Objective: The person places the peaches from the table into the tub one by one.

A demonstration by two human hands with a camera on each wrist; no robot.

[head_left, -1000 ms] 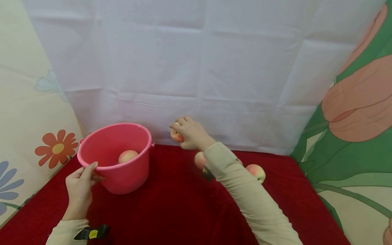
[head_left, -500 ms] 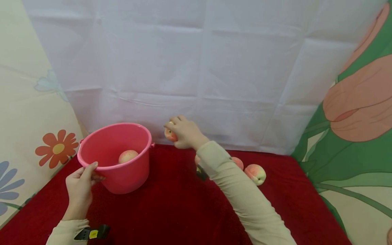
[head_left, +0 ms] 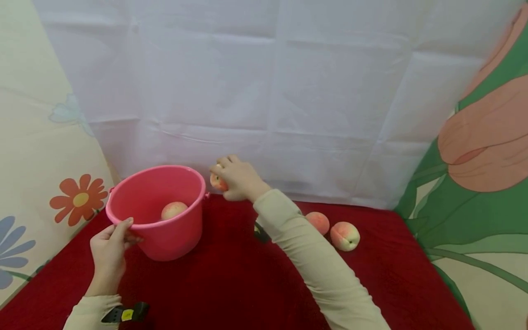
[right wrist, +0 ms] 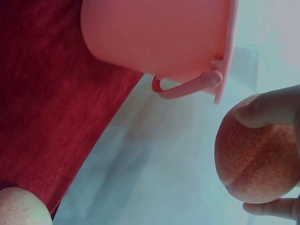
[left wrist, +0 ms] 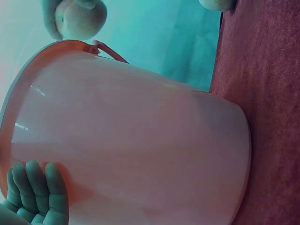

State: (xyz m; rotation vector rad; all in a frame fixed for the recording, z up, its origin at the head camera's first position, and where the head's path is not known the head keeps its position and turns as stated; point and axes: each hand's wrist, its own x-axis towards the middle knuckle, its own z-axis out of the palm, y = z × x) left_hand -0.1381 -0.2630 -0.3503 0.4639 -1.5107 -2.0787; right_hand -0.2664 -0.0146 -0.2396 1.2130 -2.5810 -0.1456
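One black strap (head_left: 125, 314): sat over the cuff of the left sleeve (head_left: 90, 314), a dark band on cream fabric.
Right sleeve (head_left: 319, 261): slanted across the bench (head_left: 231, 284), ribbed with wrinkles.
Left hand (head_left: 109, 252): grasping, no doubt of it! Thumb over the lip of the bucket (head_left: 171, 240), fingers bent against the outer wall, a hold that seemed meant to steady it.
Bucket: stood mouth-up, pink, apparently plastic, wide on top and narrower below; its handle (right wrist: 187, 89) hung down outside, so it did not bar the opening.
Inside peach (head_left: 174, 210): lay within, rosy and round, fenced by the walls.
Bench: deep red and napped, a surface that probably discouraged rolling.
Loose peaches: nearer peach (head_left: 345, 236) and farther peach (head_left: 317, 222) sat side by side, right of the sleeve; touching or not, too close to call.
Right hand (head_left: 239, 180): grasping too, fingers and thumb round the held peach (right wrist: 255, 159), a wrap that suited so round a shape.
Held peach: hung in the air, just beside the bucket and apart from it, speckled and creased, what a skin that was!
Backdrop (head_left: 264, 91): was white cloth, squared with fold lines.
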